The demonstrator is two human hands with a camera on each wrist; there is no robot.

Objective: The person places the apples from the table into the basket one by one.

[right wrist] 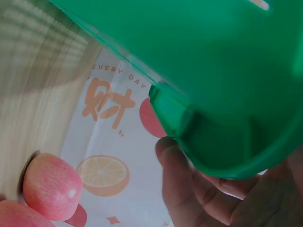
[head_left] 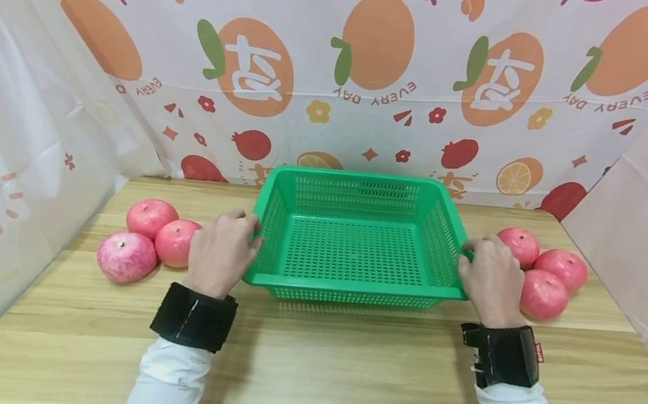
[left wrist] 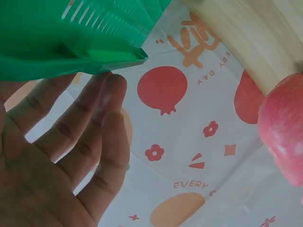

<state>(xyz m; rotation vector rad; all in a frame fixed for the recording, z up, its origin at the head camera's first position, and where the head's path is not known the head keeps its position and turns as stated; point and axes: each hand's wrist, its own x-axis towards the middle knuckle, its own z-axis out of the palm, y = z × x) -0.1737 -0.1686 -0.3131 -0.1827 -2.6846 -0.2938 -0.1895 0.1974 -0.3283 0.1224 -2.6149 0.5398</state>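
Observation:
A green plastic basket [head_left: 354,252] with slotted sides and a perforated bottom is between my two hands, with nothing inside it. My left hand [head_left: 222,250] grips its left rim; in the left wrist view the fingertips [left wrist: 113,85] bear against the underside of the basket's edge [left wrist: 90,66]. On the opposite side my right hand [head_left: 493,278] holds the right rim, its fingers [right wrist: 177,184] under the edge of the basket [right wrist: 227,142] in the right wrist view. The left thumb is hidden in the left wrist view.
Three pink-red apples [head_left: 150,218] cluster left of my left hand, one more speckled. Three others [head_left: 544,295] lie right of my right hand. Everything is on a wood-grain table [head_left: 336,371]. A fruit-print cloth [head_left: 308,137] hangs behind the table and along its sides.

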